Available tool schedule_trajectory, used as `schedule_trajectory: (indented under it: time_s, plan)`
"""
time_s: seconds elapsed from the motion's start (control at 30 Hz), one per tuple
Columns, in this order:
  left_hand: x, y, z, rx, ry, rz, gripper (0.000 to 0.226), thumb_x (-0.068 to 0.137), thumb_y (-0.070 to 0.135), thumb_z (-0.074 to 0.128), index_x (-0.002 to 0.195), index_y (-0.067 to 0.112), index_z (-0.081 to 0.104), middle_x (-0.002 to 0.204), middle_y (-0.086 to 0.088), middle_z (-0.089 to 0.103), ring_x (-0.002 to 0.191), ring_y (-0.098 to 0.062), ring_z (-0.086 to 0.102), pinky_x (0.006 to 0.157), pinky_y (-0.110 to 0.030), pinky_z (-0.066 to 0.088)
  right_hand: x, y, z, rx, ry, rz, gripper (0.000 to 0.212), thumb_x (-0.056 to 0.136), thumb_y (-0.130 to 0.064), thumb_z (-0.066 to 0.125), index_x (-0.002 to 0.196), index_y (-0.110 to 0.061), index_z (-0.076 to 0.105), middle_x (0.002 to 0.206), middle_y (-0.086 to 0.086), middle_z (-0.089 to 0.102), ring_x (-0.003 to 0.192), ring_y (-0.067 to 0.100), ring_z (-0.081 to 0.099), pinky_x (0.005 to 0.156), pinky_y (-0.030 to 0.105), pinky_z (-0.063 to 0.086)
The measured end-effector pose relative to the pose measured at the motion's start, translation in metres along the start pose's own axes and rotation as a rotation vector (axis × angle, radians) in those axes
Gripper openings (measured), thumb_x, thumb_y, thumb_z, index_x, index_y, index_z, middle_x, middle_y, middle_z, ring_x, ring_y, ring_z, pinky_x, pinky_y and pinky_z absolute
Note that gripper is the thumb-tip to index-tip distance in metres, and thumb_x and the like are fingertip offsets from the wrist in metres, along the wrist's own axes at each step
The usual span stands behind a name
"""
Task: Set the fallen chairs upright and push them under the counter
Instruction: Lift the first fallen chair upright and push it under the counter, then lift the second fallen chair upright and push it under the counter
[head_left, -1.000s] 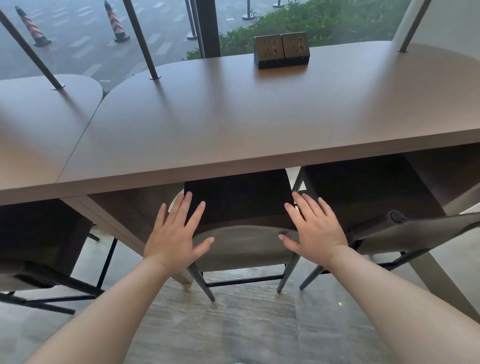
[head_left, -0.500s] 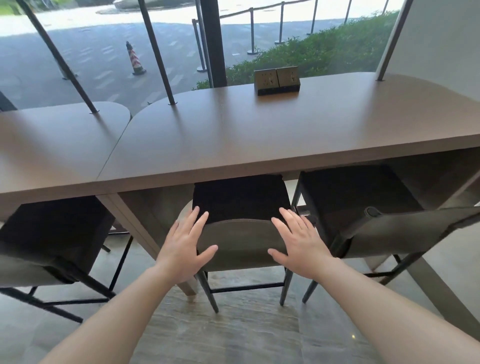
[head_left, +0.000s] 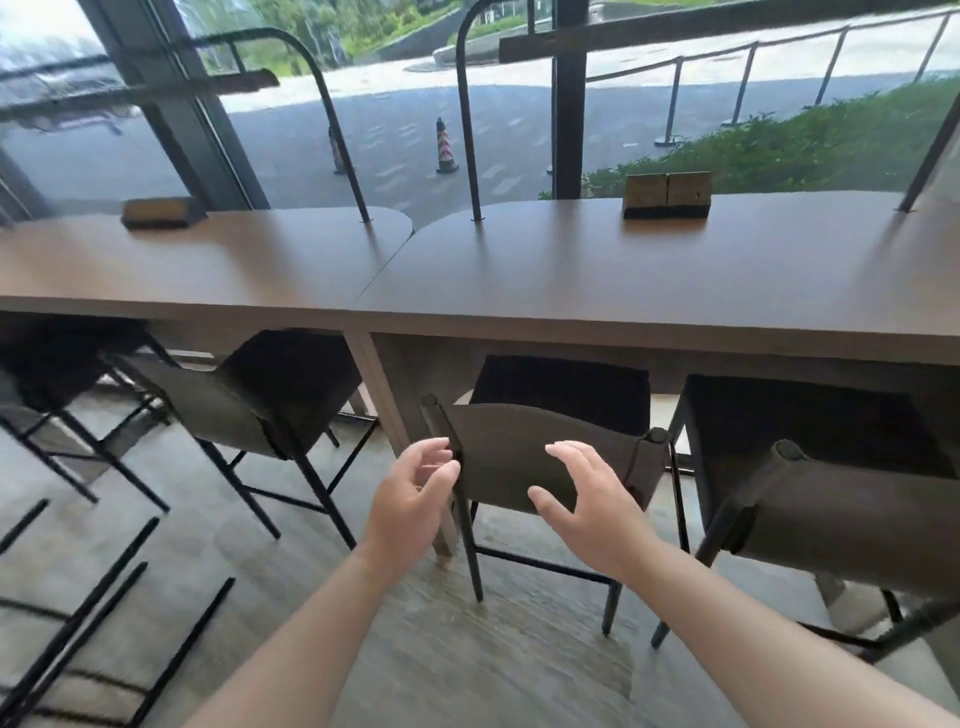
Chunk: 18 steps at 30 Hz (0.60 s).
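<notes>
The fingers (head_left: 563, 451) of the right hand (head_left: 592, 499) are spread and loosely bent in front of the middle chair (head_left: 524, 452)'s backrest, holding nothing. The left hand (head_left: 410, 499) hangs loosely curled at the backrest's 9 o'clock edge, also holding nothing. That chair stands upright, seat tucked under the bench (head_left: 597, 280). Another upright chair (head_left: 841, 509) sits at 3 o'clock, a third chair (head_left: 249, 400) at 9 o'clock.

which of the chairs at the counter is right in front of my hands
The chair third from the left, just right of the counter leg. Your left hand and right hand hover at its backrest; the other chairs stand off to either side.
</notes>
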<state>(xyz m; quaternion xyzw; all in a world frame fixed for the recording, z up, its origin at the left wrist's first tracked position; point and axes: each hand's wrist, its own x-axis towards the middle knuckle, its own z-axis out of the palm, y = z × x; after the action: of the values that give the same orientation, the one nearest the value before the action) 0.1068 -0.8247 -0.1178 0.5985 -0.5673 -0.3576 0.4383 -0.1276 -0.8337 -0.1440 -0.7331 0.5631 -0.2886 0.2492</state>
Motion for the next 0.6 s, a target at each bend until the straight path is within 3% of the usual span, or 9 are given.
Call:
schedule_trajectory:
  time_s: [0.1,0.23,0.4,0.6]
  plan:
    - [-0.030,0.008,-0.022,-0.170,0.103,-0.100,0.025,0.080,0.049,0.058,0.101,0.043,0.069,0.101,0.012,0.072,0.095,-0.006,0.068,0.077,-0.020,0.049,-0.005,-0.027,0.012,0.202,-0.041,0.040,0.059,0.087,-0.059,0.050,0.139,-0.033,0.043,0.135,-0.023,0.043,0.124,-0.003,0.042,0.099,0.025,0.040]
    - [-0.060,0.008,-0.062,-0.268,0.225,-0.199,0.026,0.080,0.048,0.055,0.097,0.038,0.072,0.101,0.005,0.074,0.092,-0.012,0.070,0.079,-0.032,0.047,-0.006,-0.072,0.035,0.411,-0.090,0.057,0.042,0.092,-0.042,0.058,0.132,-0.029,0.052,0.125,-0.019,0.055,0.111,-0.003,0.053,0.093,0.026,0.047]
    - [-0.102,-0.006,-0.114,-0.291,0.377,-0.264,0.032,0.081,0.045,0.052,0.102,0.029,0.071,0.097,0.003,0.075,0.093,-0.017,0.071,0.076,-0.032,0.045,-0.012,-0.135,0.063,0.585,-0.210,0.039,0.027,0.095,-0.035,0.058,0.121,-0.033,0.054,0.113,-0.017,0.061,0.090,-0.012,0.057,0.064,0.004,0.043]
    - [-0.159,-0.026,-0.181,-0.358,0.524,-0.275,0.030,0.081,0.042,0.054,0.100,0.028,0.072,0.096,0.001,0.075,0.086,-0.013,0.070,0.076,-0.032,0.045,-0.032,-0.211,0.116,0.682,-0.337,0.011,0.020,0.096,-0.031,0.059,0.116,-0.030,0.057,0.111,-0.012,0.063,0.098,0.004,0.061,0.068,0.011,0.048]
